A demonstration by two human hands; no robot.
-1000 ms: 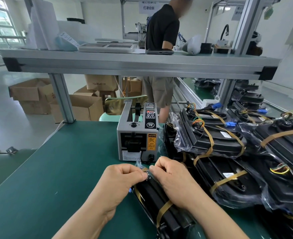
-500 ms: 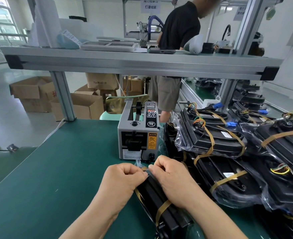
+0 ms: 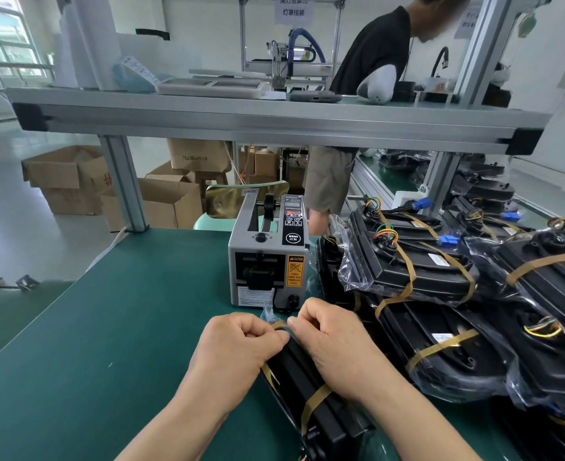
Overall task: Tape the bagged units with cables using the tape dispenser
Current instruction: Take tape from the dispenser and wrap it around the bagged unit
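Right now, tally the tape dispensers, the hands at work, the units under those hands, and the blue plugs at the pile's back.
Tape dispenser: 1
Hands, left hand and right hand: 2
Bagged unit under them: 1
Blue plugs: 3
Total: 7

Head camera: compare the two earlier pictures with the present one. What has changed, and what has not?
The person behind the bench moved right and leaned over. Both hands, left and right, stayed pinching the bag end of the unit before the tape dispenser, which stayed put.
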